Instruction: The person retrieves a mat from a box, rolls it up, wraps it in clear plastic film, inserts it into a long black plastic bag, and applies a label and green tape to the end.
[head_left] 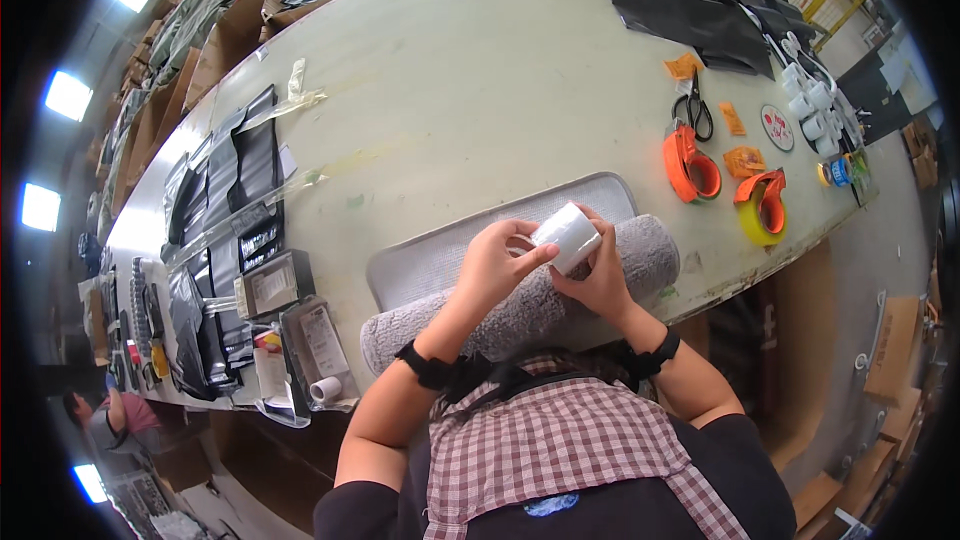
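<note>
"What's on your feed, left to right?"

"Black bags [256,155] on the surface [430,70], nine o'clock from the white roll [572,232]. My left hand's [497,258] fingers grip that roll, over the rolled grey mat [500,312]."

"Your right hand [604,276]?"

"Fingers closed around its right end; orange tape dispenser [681,162], two o'clock."

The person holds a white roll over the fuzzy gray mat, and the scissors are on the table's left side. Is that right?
No: the head view shows the scissors on the right side of the table. The white roll is indeed held over the fuzzy gray mat.
</note>
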The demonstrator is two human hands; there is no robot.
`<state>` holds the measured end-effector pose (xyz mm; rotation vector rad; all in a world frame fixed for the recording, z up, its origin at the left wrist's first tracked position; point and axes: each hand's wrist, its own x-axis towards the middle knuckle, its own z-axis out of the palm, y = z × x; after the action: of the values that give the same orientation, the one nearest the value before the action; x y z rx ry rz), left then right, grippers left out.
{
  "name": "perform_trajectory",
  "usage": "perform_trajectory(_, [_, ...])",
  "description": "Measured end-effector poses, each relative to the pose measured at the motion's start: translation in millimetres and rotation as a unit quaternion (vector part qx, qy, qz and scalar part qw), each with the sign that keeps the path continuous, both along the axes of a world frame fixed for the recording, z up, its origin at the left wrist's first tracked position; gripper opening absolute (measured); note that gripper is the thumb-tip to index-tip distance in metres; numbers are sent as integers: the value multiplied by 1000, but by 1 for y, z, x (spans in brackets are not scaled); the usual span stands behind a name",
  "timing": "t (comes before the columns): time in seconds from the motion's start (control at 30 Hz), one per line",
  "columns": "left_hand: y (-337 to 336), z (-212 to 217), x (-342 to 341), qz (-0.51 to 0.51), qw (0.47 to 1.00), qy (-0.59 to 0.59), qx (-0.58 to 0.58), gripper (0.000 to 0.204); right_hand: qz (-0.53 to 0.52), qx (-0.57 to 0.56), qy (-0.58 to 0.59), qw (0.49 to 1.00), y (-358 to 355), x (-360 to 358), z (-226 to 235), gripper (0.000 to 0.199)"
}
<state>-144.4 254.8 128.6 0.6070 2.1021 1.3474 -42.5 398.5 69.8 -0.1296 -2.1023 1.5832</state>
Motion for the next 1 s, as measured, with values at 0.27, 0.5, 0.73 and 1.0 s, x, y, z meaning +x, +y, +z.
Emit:
perform_trajectory(0.27, [-2, -24, 7, 112, 967, -86, 210, 17, -13, 143, 41, 989, 0, 1, -3, 67])
perform_trajectory(0.5, [3, -4, 0, 137, 969, -54, 198, 4, 213, -348, 23, 913, 12, 7, -6, 53])
perform_trajectory(0.73, [22, -10, 24, 168, 964, -25, 206, 5, 191, -184, -66, 962, 2, 17, 0, 44])
perform_trajectory(1.0, [13, -36, 3, 410, 836, -73, 356, 17, 175, 5, -9, 985, 2, 13, 20, 60])
